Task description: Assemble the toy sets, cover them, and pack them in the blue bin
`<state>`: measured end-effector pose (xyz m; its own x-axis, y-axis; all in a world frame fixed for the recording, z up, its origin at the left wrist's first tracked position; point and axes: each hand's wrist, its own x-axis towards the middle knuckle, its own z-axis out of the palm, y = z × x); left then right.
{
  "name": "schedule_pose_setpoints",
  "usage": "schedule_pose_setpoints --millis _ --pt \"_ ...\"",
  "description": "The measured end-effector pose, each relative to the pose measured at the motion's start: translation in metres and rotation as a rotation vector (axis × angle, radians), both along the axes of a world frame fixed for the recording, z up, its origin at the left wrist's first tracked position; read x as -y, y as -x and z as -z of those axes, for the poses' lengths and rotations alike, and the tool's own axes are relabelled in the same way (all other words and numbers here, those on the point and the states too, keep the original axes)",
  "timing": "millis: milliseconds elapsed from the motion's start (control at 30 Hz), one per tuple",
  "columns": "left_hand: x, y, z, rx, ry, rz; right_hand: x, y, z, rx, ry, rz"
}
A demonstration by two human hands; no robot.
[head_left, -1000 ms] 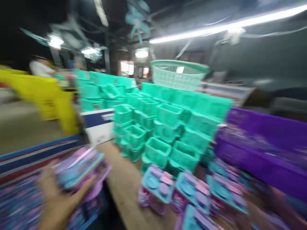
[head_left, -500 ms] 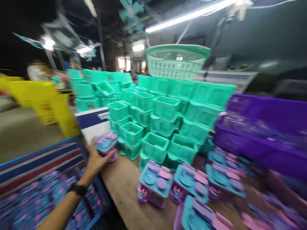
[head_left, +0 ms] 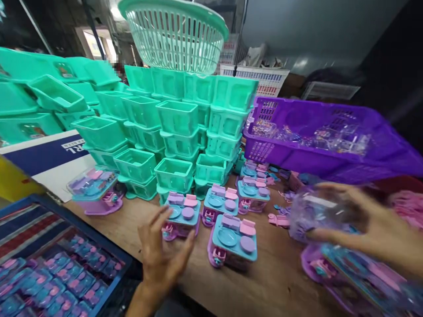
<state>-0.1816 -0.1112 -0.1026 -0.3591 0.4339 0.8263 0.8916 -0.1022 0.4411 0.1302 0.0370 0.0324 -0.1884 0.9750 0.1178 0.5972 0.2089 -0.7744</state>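
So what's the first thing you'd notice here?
The big stack of green tubs at the back of the table, with a green basket on top. On its right sits a purple crate. In front, little blue and pink toy sets lie on the wooden table, between the left hand and right hand.

Wooden desk (head_left: 264,281) in front. Behind it, grey wall (head_left: 313,31), dark area to the wall's right. Left of the wall: lit doorway/window (head_left: 94,42), bright, w/ dark posts beside it. White slatted crates (head_left: 264,79) stacked at the wall's foot. Overall dim, workshop-type room, cluttered.
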Motion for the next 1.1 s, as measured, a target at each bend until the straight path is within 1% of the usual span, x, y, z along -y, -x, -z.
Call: schedule_pose_setpoints --millis 33,67,100,133,167,233,300,367,400,433,467,500,567,600,667,700,733,767,800,833,867,900,967,1000,1033,1100 --pt "0.000 -0.020 -0.003 0.002 -0.025 0.111 0.006 0.006 0.009 0.019 0.002 -0.030" --pt "-0.001 -0.041 -0.007 0.022 -0.013 0.256 0.012 0.011 0.020 0.015 0.011 -0.051" --pt "-0.003 -0.063 -0.011 0.060 0.032 0.382 0.018 0.015 0.032 -0.020 0.035 -0.071" --pt "-0.005 -0.084 -0.015 0.089 0.107 0.477 0.024 0.019 0.044 -0.089 0.072 -0.085" --pt "-0.009 -0.102 -0.018 0.104 0.162 0.528 0.031 0.021 0.053 -0.177 0.132 -0.103" --pt "-0.018 -0.130 -0.024 0.118 0.250 0.561 0.045 0.024 0.064 -0.350 0.261 -0.156" --pt "-0.025 -0.144 -0.026 0.135 0.265 0.577 0.056 0.023 0.064 -0.468 0.337 -0.171" --pt "-0.026 -0.147 -0.024 0.185 0.224 0.585 0.059 0.019 0.060 -0.534 0.331 -0.133" --pt "-0.025 -0.146 -0.022 0.213 0.199 0.583 0.056 0.017 0.059 -0.540 0.291 -0.098" --pt "-0.022 -0.144 -0.019 0.237 0.168 0.574 0.050 0.014 0.061 -0.505 0.221 -0.063" --pt "-0.018 -0.142 -0.016 0.244 0.126 0.567 0.041 0.010 0.065 -0.424 0.113 -0.029" --pt "-0.013 -0.140 -0.012 0.232 0.072 0.582 0.031 0.008 0.073 -0.296 -0.019 -0.007" --pt "-0.004 -0.137 -0.003 0.213 -0.045 0.672 0.008 0.004 0.097 0.054 -0.282 -0.012" --pt "0.000 -0.135 0.002 0.234 -0.090 0.720 -0.001 0.004 0.111 0.224 -0.360 -0.026" --pt "0.007 -0.134 0.013 0.350 -0.122 0.782 -0.014 0.007 0.137 0.474 -0.420 -0.035" --pt "0.010 -0.134 0.017 0.422 -0.127 0.787 -0.017 0.009 0.146 0.538 -0.431 -0.034" --pt "0.012 -0.134 0.020 0.473 -0.140 0.785 -0.016 0.010 0.150 0.556 -0.450 -0.033" --pt "0.014 -0.133 0.021 0.510 -0.160 0.791 -0.013 0.012 0.149 0.533 -0.478 -0.040" --pt "0.016 -0.133 0.021 0.546 -0.182 0.805 -0.007 0.013 0.143 0.474 -0.505 -0.054" --pt "0.018 -0.133 0.019 0.596 -0.188 0.825 0.001 0.014 0.133 0.390 -0.511 -0.080" --pt "0.020 -0.133 0.016 0.664 -0.173 0.846 0.011 0.014 0.120 0.297 -0.480 -0.114" --pt "0.021 -0.132 0.012 0.745 -0.140 0.858 0.023 0.015 0.104 0.208 -0.419 -0.157" --pt "0.022 -0.131 0.004 0.884 -0.063 0.855 0.049 0.016 0.075 0.081 -0.224 -0.277" --pt "0.022 -0.130 0.001 0.903 -0.043 0.831 0.062 0.016 0.064 0.059 -0.150 -0.321" --pt "0.022 -0.130 0.001 0.879 -0.049 0.792 0.074 0.016 0.056 0.055 -0.088 -0.336" --pt "0.021 -0.130 0.007 0.713 -0.104 0.723 0.092 0.012 0.053 0.058 -0.003 -0.284"
